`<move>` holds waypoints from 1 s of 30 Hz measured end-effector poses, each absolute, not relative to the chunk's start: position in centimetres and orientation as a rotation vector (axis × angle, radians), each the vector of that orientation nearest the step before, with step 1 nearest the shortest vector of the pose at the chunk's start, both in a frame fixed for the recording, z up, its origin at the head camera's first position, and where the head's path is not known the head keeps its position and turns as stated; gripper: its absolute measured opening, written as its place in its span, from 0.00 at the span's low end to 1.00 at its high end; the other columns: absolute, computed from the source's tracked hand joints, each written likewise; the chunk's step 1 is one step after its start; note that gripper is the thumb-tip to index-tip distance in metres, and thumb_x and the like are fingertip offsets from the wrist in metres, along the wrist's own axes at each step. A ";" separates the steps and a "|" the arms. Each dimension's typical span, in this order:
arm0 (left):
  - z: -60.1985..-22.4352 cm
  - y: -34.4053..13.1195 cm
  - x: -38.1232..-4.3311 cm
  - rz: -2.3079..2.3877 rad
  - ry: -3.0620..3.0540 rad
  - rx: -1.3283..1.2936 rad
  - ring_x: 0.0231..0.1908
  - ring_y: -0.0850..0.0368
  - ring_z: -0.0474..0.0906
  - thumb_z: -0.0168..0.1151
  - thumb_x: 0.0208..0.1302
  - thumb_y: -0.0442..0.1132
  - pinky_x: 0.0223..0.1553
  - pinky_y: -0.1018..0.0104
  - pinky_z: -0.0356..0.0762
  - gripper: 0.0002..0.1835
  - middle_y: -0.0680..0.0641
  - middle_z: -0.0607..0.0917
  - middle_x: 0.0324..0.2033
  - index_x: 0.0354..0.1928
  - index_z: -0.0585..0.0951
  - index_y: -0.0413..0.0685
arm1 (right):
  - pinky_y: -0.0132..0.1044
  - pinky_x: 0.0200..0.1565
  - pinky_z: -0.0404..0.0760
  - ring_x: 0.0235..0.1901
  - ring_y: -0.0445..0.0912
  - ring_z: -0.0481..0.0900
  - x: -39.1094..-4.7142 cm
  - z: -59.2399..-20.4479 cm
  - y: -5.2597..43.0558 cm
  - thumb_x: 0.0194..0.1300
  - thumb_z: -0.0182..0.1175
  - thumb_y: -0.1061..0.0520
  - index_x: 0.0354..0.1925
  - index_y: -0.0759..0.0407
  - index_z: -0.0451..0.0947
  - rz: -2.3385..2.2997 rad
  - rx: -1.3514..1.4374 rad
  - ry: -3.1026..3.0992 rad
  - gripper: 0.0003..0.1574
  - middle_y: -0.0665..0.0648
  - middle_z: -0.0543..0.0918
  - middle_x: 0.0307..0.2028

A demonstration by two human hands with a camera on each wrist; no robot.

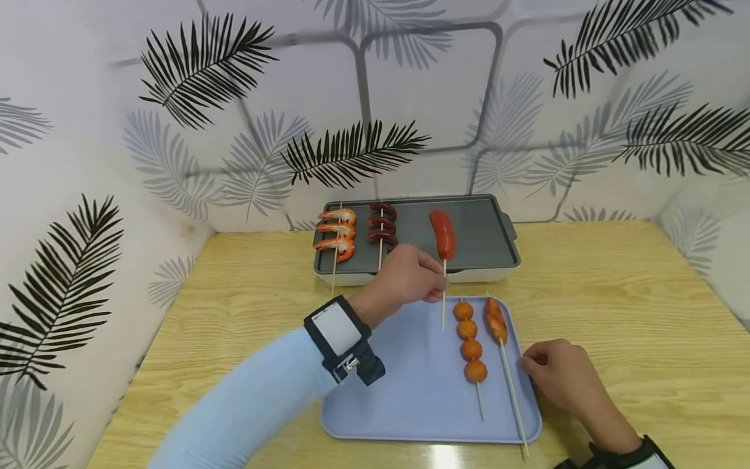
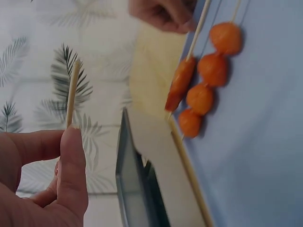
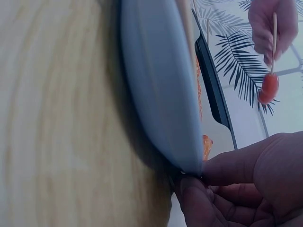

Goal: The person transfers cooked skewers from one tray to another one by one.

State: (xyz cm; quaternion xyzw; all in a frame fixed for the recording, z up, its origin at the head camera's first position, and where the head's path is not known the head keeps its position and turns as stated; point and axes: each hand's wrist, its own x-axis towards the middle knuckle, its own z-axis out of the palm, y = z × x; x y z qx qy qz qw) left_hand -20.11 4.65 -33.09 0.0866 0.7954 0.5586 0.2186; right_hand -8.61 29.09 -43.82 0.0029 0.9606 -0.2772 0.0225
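My left hand pinches the stick of a skewered red sausage, held up over the front of the grill plate with the sausage end pointing away. In the left wrist view, thumb and finger grip the bare wooden stick. At the right side of the blue tray, my right hand pinches the rim between thumb and fingers, which the right wrist view shows close up. On the tray lie a skewer of several orange balls and a skewer with one browned meat piece.
Behind the tray stands a grey grill plate on a white base, against the leaf-patterned wall. A shrimp skewer and a skewer of dark red curled pieces lie on its left part. Everything stands on a wooden table.
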 end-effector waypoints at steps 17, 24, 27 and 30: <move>-38.1 2.9 -13.8 1.464 2.165 0.243 0.19 0.59 0.82 0.70 0.57 0.31 0.27 0.67 0.81 0.05 0.48 0.84 0.18 0.28 0.82 0.38 | 0.36 0.25 0.70 0.23 0.42 0.72 -8.7 -43.9 29.3 0.60 0.63 0.61 0.29 0.62 0.86 -0.863 0.013 2.960 0.07 0.49 0.81 0.22; -40.3 2.4 -12.8 1.426 2.211 0.232 0.18 0.62 0.81 0.70 0.56 0.32 0.23 0.71 0.73 0.05 0.50 0.83 0.16 0.27 0.82 0.41 | 0.36 0.26 0.71 0.23 0.42 0.72 -8.7 -43.6 29.2 0.61 0.62 0.61 0.30 0.63 0.86 -0.860 0.035 2.934 0.07 0.50 0.81 0.22; -41.4 2.4 -12.5 1.419 2.217 0.232 0.17 0.62 0.80 0.70 0.56 0.31 0.22 0.71 0.73 0.05 0.51 0.82 0.14 0.26 0.82 0.41 | 0.36 0.25 0.71 0.23 0.42 0.73 -8.7 -43.6 29.1 0.62 0.62 0.61 0.31 0.63 0.86 -0.863 0.048 2.924 0.07 0.50 0.81 0.22; -42.2 2.5 -12.3 1.441 2.209 0.222 0.16 0.62 0.80 0.69 0.55 0.29 0.22 0.70 0.75 0.05 0.51 0.81 0.14 0.26 0.82 0.41 | 0.35 0.25 0.71 0.23 0.42 0.73 -8.7 -43.7 29.1 0.62 0.63 0.61 0.31 0.63 0.86 -0.871 0.048 2.926 0.07 0.50 0.81 0.22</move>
